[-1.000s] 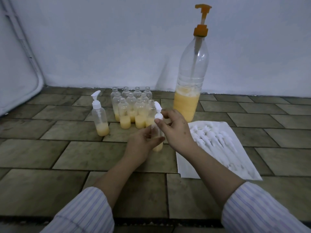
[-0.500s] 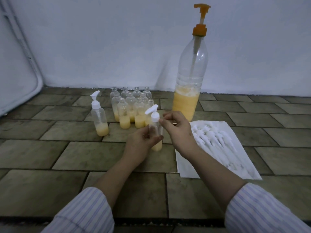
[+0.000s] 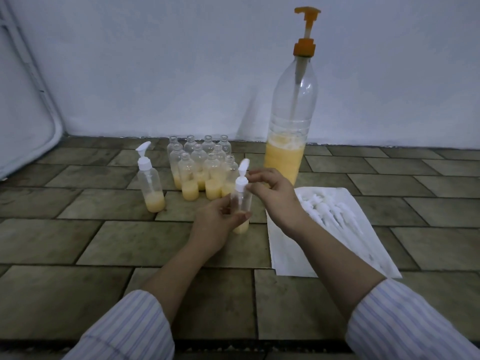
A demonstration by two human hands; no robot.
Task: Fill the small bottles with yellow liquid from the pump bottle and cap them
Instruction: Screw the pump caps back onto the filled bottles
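My left hand (image 3: pixel 217 224) grips a small clear bottle (image 3: pixel 242 203) with yellow liquid at its bottom, upright on the tiled floor. My right hand (image 3: pixel 275 193) pinches the white pump cap (image 3: pixel 241 178) seated on that bottle's neck. Behind stands a cluster of several uncapped small bottles (image 3: pixel 202 170), the front ones part-filled with yellow liquid. A capped small bottle (image 3: pixel 150 183) stands apart at the left. The tall pump bottle (image 3: pixel 291 126) with an orange pump head stands behind my right hand.
A white sheet (image 3: pixel 285 253) at the right carries several loose white pump caps (image 3: pixel 330 214). A white wall rises behind the bottles. A pale panel (image 3: pixel 23 113) leans at the far left. Brown floor tiles lie in front of my arms.
The pump cap's nozzle has turned from pointing left to pointing away and right as my right hand twists it. My left hand keeps its hold on the bottle.
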